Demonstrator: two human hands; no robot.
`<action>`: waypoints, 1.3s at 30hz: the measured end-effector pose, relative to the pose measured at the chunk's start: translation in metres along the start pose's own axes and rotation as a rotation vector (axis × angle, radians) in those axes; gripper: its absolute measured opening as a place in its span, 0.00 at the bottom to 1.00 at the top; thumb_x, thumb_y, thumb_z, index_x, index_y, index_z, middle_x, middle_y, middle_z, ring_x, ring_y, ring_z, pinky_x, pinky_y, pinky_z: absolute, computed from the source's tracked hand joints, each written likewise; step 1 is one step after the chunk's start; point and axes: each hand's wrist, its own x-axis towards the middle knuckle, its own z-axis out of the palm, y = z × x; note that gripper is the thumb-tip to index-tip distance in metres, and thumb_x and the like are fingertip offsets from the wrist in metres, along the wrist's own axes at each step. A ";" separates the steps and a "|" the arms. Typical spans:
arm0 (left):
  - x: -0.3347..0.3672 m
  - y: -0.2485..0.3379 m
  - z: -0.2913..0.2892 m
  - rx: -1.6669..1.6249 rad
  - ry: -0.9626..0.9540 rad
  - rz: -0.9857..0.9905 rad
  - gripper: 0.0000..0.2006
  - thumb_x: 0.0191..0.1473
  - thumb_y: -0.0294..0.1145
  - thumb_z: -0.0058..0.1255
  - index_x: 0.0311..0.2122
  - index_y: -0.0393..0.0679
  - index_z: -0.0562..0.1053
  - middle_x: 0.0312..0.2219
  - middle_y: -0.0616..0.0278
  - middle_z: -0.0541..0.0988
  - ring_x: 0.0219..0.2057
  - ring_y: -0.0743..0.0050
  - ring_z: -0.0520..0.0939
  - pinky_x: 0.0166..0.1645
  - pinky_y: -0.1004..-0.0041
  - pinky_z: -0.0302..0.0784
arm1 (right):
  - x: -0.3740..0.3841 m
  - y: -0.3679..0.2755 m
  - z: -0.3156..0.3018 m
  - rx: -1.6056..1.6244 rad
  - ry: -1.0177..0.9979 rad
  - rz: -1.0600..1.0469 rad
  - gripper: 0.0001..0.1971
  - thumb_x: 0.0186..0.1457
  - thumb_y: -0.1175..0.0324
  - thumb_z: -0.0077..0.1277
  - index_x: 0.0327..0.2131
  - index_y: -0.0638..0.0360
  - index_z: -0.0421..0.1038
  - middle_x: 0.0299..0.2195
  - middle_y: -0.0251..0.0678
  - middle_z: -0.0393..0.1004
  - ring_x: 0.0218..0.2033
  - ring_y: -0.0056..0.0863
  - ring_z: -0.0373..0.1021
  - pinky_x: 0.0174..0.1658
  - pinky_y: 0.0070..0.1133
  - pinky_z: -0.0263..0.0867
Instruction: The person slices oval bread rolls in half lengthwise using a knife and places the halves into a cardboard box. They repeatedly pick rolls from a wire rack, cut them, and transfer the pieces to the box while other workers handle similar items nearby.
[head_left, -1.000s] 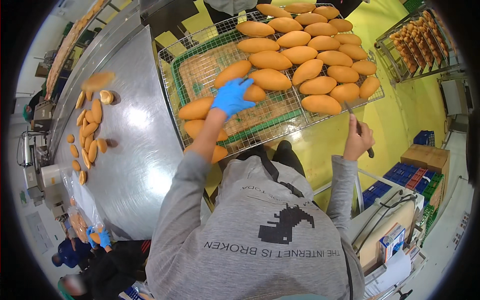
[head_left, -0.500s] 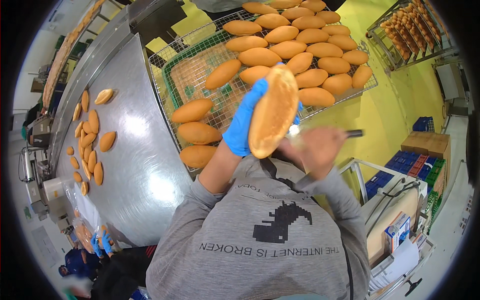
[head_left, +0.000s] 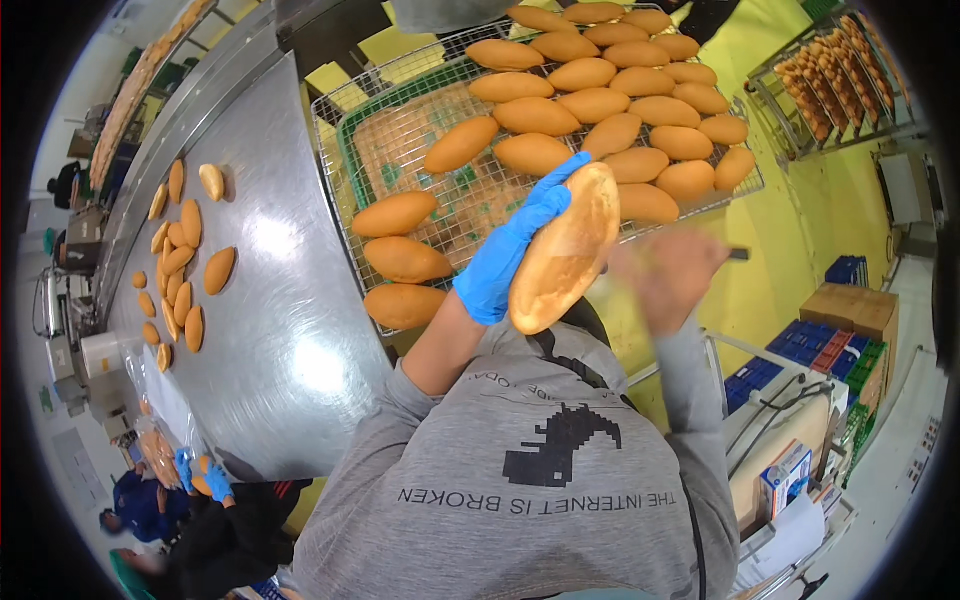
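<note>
An elongated bread roll (head_left: pixel 566 258) is held up over the near edge of the wire rack, its pale, mottled underside showing. My left hand (head_left: pixel 520 240), in a blue glove, wraps round it from the left. In my bare right hand (head_left: pixel 672 280), closed and smeared by motion, is a knife whose dark handle end (head_left: pixel 738 254) sticks out to the right. Its blade is only a faint blur at the roll's right side; whether it touches the crust I cannot tell. Behind the held roll, the wire rack (head_left: pixel 480 205) carries many brown rolls (head_left: pixel 535 116).
A green crate (head_left: pixel 362 165) stands under the rack. Left of it, a steel table (head_left: pixel 285 290) bears scattered smaller rolls (head_left: pixel 220 270). Another person's blue-gloved hands (head_left: pixel 215 482) are at its near end. A loaded bread trolley (head_left: pixel 820 90) stands far right, stacked crates (head_left: pixel 800 345) nearer.
The roll and my left hand have shifted slightly right and nearer in the picture. My right hand has moved right and a little farther away, with the knife still in it.
</note>
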 end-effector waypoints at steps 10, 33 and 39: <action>-0.154 0.160 -0.162 1.388 1.242 0.232 0.29 0.49 0.43 0.52 0.56 0.44 0.62 0.47 0.52 0.69 0.47 0.62 0.70 0.53 0.69 0.65 | -0.027 0.091 -0.026 -0.385 0.155 0.339 0.13 0.43 0.61 0.62 0.17 0.58 0.73 0.12 0.31 0.69 0.14 0.27 0.63 0.19 0.24 0.56; -0.067 0.125 -0.268 1.641 0.193 -0.407 0.31 0.46 0.29 0.54 0.57 0.45 0.59 0.56 0.52 0.62 0.58 0.60 0.61 0.61 0.67 0.55 | -0.082 0.060 0.005 -0.119 -0.048 0.611 0.15 0.45 0.57 0.59 0.18 0.58 0.71 0.14 0.30 0.68 0.19 0.25 0.61 0.25 0.24 0.54; -0.058 0.101 -0.260 1.613 0.649 0.034 0.12 0.49 0.36 0.52 0.35 0.37 0.74 0.32 0.55 0.75 0.34 0.65 0.76 0.41 0.71 0.71 | -0.095 0.049 0.024 -0.110 -0.081 0.545 0.15 0.41 0.55 0.61 0.18 0.56 0.72 0.18 0.32 0.69 0.24 0.30 0.64 0.32 0.28 0.54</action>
